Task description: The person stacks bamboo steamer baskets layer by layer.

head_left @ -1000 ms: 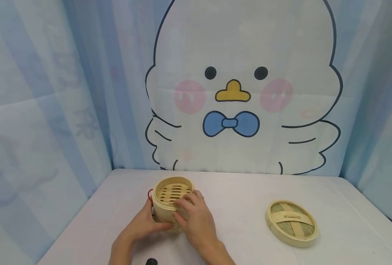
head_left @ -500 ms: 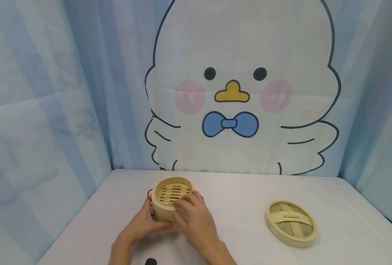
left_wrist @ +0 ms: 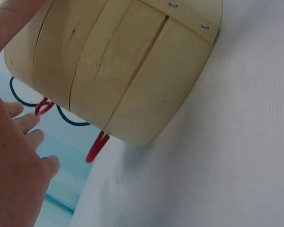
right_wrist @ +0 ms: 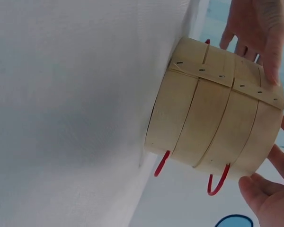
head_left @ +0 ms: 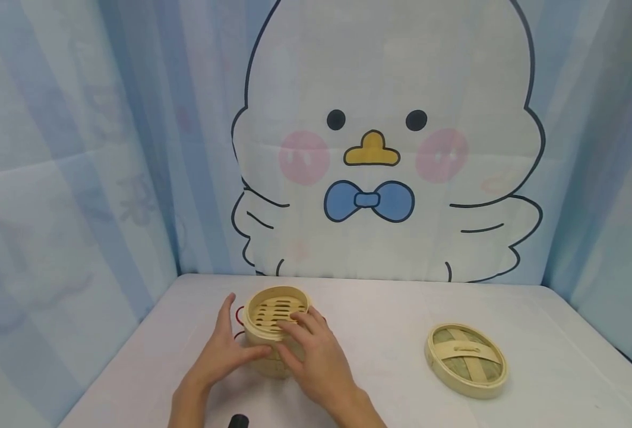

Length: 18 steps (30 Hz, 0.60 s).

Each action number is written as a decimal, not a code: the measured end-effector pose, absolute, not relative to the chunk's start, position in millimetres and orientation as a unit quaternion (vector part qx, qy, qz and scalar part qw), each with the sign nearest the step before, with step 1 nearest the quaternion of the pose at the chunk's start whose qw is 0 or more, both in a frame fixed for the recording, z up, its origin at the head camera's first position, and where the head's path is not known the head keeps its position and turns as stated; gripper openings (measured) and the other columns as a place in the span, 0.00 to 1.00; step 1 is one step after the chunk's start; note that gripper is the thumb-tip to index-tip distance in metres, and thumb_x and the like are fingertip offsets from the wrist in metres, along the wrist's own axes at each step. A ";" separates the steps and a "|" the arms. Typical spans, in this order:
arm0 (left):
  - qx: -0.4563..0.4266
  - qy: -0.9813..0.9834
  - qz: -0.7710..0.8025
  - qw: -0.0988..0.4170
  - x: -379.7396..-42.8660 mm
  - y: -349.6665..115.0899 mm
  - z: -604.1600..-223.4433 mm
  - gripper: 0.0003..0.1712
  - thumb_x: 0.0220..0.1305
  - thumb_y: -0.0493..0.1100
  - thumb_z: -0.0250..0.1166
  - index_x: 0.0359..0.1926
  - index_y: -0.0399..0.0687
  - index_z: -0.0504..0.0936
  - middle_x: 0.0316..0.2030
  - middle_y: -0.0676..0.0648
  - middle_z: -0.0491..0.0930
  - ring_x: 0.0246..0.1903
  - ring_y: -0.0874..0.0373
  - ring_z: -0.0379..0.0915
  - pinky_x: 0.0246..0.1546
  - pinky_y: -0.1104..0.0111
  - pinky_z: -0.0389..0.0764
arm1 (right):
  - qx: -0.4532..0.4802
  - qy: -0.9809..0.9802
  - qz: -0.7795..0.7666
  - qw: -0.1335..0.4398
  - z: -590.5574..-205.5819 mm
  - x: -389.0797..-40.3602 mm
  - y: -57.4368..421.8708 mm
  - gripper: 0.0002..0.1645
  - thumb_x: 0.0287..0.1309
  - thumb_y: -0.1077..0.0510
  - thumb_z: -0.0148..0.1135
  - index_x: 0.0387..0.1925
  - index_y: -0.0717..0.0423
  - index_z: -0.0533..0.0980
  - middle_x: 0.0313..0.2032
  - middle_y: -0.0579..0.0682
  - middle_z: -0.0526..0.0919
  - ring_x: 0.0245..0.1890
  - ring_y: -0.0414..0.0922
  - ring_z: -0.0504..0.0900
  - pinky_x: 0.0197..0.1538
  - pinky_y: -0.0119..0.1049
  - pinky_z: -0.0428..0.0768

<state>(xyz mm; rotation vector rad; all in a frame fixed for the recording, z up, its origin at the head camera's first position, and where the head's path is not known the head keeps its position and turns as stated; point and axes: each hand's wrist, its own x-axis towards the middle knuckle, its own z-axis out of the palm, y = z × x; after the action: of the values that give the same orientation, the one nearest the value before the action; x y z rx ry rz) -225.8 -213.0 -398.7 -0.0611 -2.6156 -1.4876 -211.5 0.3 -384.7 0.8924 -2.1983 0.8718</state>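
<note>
Two bamboo steamer baskets (head_left: pixel 271 333) stand stacked upright on the white table, the slatted floor of the upper one showing. Red loops stick out of their sides, as the right wrist view shows of the stack (right_wrist: pixel 213 109). My right hand (head_left: pixel 318 356) holds the upper basket at its right front, fingers at the rim and thumb low on the side. At the left my left hand (head_left: pixel 217 351) has its fingers spread away from the wall, with its thumb against or just before the front. In the left wrist view those fingers (left_wrist: pixel 31 127) are apart from the basket wall (left_wrist: pixel 113 71).
A round bamboo steamer lid (head_left: pixel 467 361) with a strap handle lies on the table (head_left: pixel 391 333) at the right. A small black object (head_left: pixel 238 421) shows at the bottom edge. Behind the table hangs a curtain (head_left: pixel 369 238) with a cartoon bird.
My left fingers have come off the stack's left side and spread outward, uncovering a second red loop. My right hand keeps its hold, and the stack stays in place.
</note>
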 end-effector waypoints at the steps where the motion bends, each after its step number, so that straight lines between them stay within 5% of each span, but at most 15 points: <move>1: -0.024 -0.866 -0.494 0.071 -226.0 -211.9 -397.4 0.80 0.42 0.57 0.84 0.79 0.42 0.35 0.78 0.32 0.38 0.75 0.32 0.39 0.67 0.36 0.53 | 0.341 -0.827 0.330 0.303 -384.4 -212.1 1.2 0.20 0.56 0.56 0.74 0.51 0.53 0.83 0.52 0.56 0.82 0.61 0.62 0.75 0.63 0.56 0.73; 18: -0.052 -0.864 -0.489 0.109 -226.8 -200.7 -389.7 0.74 0.43 0.55 0.84 0.79 0.44 0.43 0.76 0.31 0.48 0.67 0.35 0.61 0.60 0.40 0.71 | 0.297 -0.859 0.316 0.272 -368.3 -212.4 25.0 0.26 0.59 0.51 0.72 0.58 0.51 0.81 0.60 0.54 0.78 0.65 0.63 0.71 0.61 0.62 0.74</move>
<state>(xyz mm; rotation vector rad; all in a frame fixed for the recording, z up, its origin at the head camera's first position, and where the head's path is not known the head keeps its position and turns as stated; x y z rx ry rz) -226.8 -200.7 -389.7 -0.1529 -2.5404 -1.4373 -212.4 25.0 -368.3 0.8006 -2.3124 0.8518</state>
